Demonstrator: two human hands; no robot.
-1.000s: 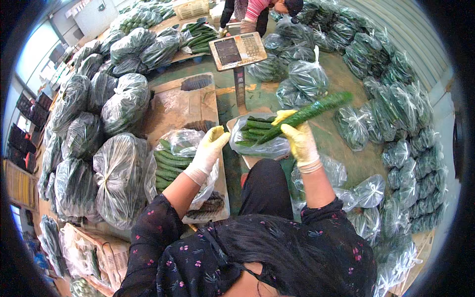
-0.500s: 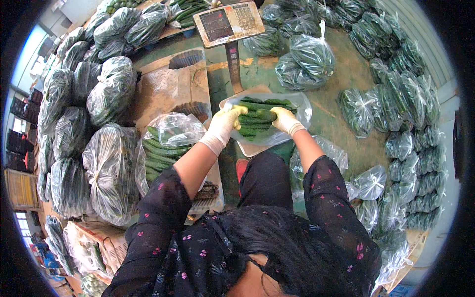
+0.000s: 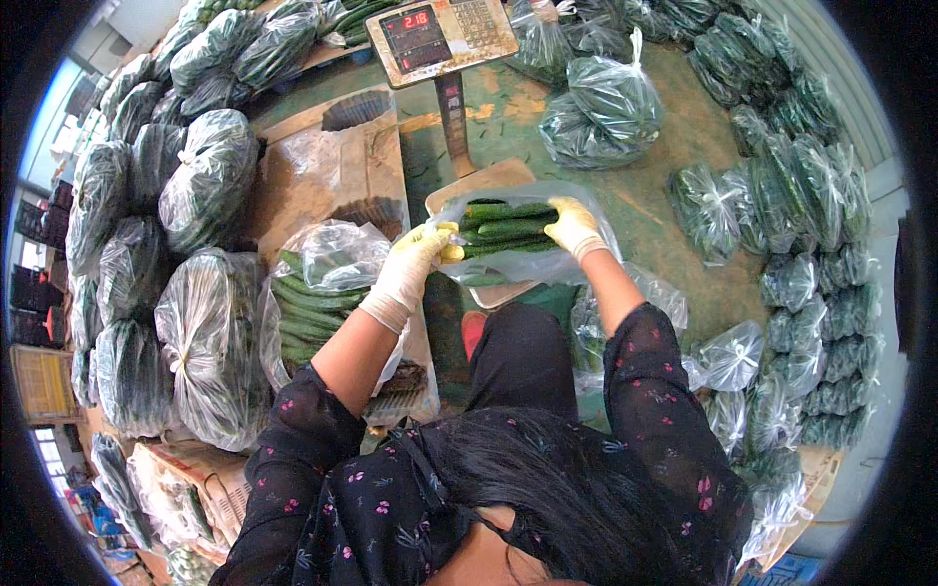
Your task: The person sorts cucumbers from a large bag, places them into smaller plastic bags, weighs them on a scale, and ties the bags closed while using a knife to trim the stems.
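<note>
A clear plastic bag (image 3: 591, 259) with several long green cucumbers (image 3: 508, 230) lies across the pan of the weighing scale (image 3: 498, 174), its mouth spread so that they show. My left hand (image 3: 418, 259), in a pale yellow glove, is closed on the bag's left edge. At the opposite end, my right hand (image 3: 575, 229), gloved alike, curls round the bag's side, its fingertips against the cucumber ends. The scale's display (image 3: 415, 37), with red lit digits, stands on a post beyond the pan.
An open bag of cucumbers (image 3: 308, 308) sits by my left forearm, near a brown crate-like tray (image 3: 322, 171). Knotted full bags (image 3: 215, 347) are piled along the left. More bagged cucumbers (image 3: 713, 210) line the right wall, and one tied bag (image 3: 601, 112) stands behind the scale.
My hands have moved apart: the left toward the left and slightly down, the right off a cucumber to the bag's right side. The bag is spread wider, and red digits now show clearly on the display.
</note>
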